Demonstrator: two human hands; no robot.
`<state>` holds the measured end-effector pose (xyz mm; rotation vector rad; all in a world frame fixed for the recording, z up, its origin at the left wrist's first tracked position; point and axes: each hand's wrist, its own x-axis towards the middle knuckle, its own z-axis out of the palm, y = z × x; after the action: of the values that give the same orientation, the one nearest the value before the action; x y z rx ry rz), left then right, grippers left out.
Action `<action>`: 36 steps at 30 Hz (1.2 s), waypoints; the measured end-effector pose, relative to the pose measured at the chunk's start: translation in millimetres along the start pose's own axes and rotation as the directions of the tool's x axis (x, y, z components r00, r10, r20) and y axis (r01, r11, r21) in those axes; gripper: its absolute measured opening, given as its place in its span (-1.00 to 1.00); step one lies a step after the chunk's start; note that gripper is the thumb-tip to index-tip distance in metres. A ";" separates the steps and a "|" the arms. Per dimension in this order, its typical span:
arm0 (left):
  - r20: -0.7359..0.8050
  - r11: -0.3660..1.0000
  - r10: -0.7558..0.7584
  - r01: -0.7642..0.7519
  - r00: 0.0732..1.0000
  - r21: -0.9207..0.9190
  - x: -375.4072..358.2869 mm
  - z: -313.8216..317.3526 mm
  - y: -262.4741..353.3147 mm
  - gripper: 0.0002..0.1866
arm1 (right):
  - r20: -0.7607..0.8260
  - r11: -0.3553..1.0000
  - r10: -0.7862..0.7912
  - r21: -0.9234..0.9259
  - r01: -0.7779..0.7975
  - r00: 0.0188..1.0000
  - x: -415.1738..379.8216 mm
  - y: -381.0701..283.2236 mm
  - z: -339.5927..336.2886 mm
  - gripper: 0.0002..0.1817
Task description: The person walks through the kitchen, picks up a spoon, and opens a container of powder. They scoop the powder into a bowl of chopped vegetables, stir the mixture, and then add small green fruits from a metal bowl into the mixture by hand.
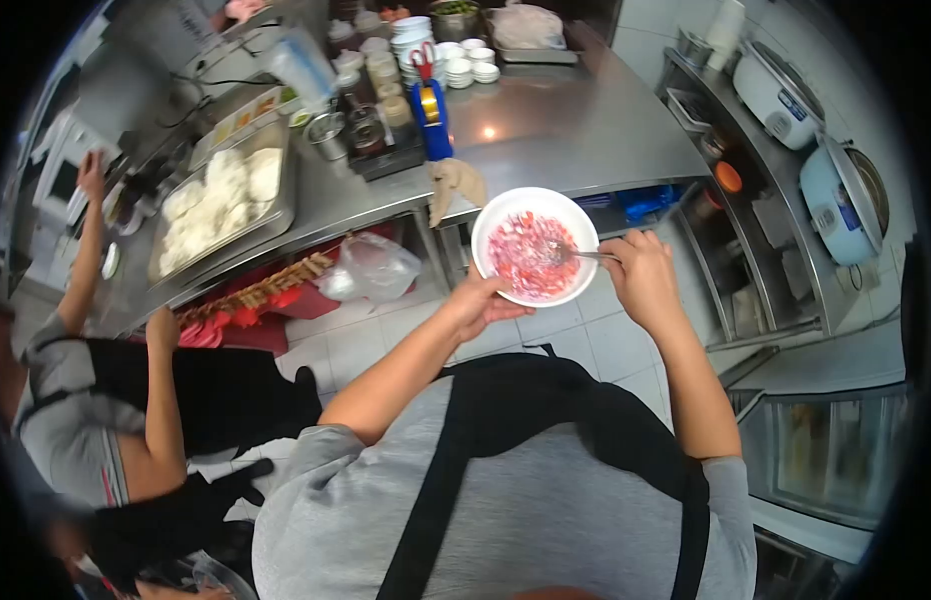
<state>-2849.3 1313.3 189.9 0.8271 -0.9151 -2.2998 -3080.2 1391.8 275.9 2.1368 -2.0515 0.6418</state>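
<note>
A white bowl (483, 228) is held up in front of my body, just off the counter's front edge. Chopped red, pink and white pieces (526, 262) lie in it. My left hand (482, 306) grips the bowl at its lower left side, fingers under it. In my right hand (642, 272) is the handle of a metal spoon or fork (587, 254), whose head rests among the pieces. A tan cloth (458, 190) hangs over the counter edge beside the bowl.
A steel counter (586, 135) bears a tray of white food (226, 200), bottles (371, 125), a blue tape dispenser (432, 120) and small white bowls (459, 73). Two cookers (776, 95) stand on the right shelf. A co-worker (76, 400) is at the left, another person partly visible below.
</note>
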 end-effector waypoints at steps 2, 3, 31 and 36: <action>-0.029 0.999 0.022 -0.023 0.999 -0.025 27.5 7.5 11.6 -0.28 | 0.020 0.999 0.024 0.036 -0.025 0.999 18.8 13.0 14.1 -0.89; -0.043 1.000 0.015 -0.015 0.999 0.008 40.3 9.8 18.5 -0.30 | 0.014 0.998 0.029 0.052 -0.030 0.999 31.3 18.7 25.8 -0.90; -0.397 0.927 0.188 -0.295 0.898 -0.230 338.3 -7.0 60.1 -0.11 | 0.380 0.930 -0.284 0.332 0.156 0.880 322.0 252.9 169.1 -0.79; -0.468 0.975 0.157 -0.212 0.870 -0.065 333.4 -12.7 72.2 -0.09 | 0.341 0.926 -0.286 0.340 0.166 0.895 337.8 261.6 198.0 -0.75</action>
<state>-3048.1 1044.4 121.6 1.1188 -0.6102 -1.8508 -3292.1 985.3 168.2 2.8324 -1.9173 0.5691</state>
